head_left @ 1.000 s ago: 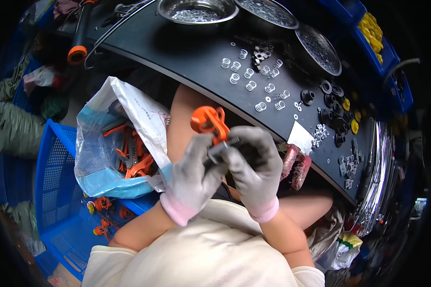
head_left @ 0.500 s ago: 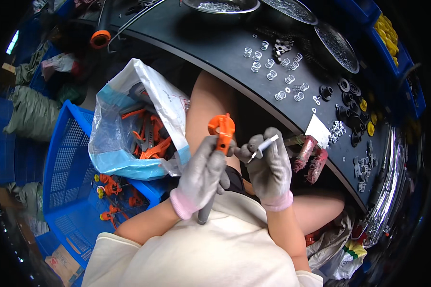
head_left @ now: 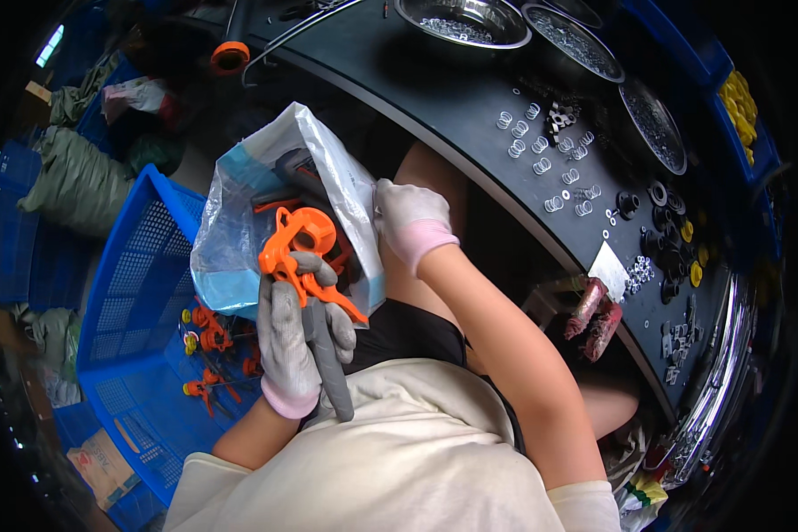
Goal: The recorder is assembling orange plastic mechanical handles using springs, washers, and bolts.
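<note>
My left hand [head_left: 291, 346], in a grey-palmed glove with a pink cuff, is closed around an orange clamp body [head_left: 313, 230]. A grey handle [head_left: 332, 377] extends from it toward my shirt. This clamp body is over the mouth of a white and light-blue plastic bag [head_left: 337, 168], which has more orange and grey parts inside. My right hand [head_left: 417, 220], gloved the same way, is closed at the bag's right side and grips its plastic; the fingertips are hidden. The small white-handled tool is out of sight.
A blue perforated basket [head_left: 120, 355] with orange clamps stands at left. On the dark table [head_left: 479, 191] are springs [head_left: 541, 166], black round parts [head_left: 654, 241] and metal bowls [head_left: 576, 40]. Metal bars [head_left: 714, 381] lie at far right. Two red-wrapped posts [head_left: 594, 315] stand by the table edge.
My left hand has moved left with the orange clamp body, over the bag. My right hand has gone up and left to the bag's side; its white-handled tool no longer shows. The view has shifted.
</note>
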Demonstrator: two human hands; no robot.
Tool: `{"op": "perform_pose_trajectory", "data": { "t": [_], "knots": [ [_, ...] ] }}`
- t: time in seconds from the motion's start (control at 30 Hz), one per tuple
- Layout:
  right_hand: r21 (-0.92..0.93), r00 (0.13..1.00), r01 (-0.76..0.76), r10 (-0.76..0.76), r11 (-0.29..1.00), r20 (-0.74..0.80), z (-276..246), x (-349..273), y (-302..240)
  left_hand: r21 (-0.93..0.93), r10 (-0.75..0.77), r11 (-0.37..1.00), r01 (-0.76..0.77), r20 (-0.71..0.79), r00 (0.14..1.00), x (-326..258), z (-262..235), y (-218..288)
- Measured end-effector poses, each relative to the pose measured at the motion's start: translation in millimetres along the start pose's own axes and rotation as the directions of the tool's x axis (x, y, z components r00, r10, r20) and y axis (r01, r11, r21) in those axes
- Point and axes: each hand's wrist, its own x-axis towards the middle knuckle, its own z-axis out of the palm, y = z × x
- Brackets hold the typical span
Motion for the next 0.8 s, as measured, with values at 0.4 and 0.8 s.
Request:
{"op": "perform_pose_trajectory", "data": {
  "t": [0.4,0.8],
  "knots": [
    [0.977,0.976,0.213,0.036,0.004,-0.213,-60,-119,12,0.237,-0.069,0.971,0.017,0.214,0.974,25,32,6],
    [0.88,0.799,0.374,0.381,0.292,-0.466,-77,-189,25,0.369,0.032,0.896,-0.248,0.504,0.863,21,101,-22]
  ]
}}
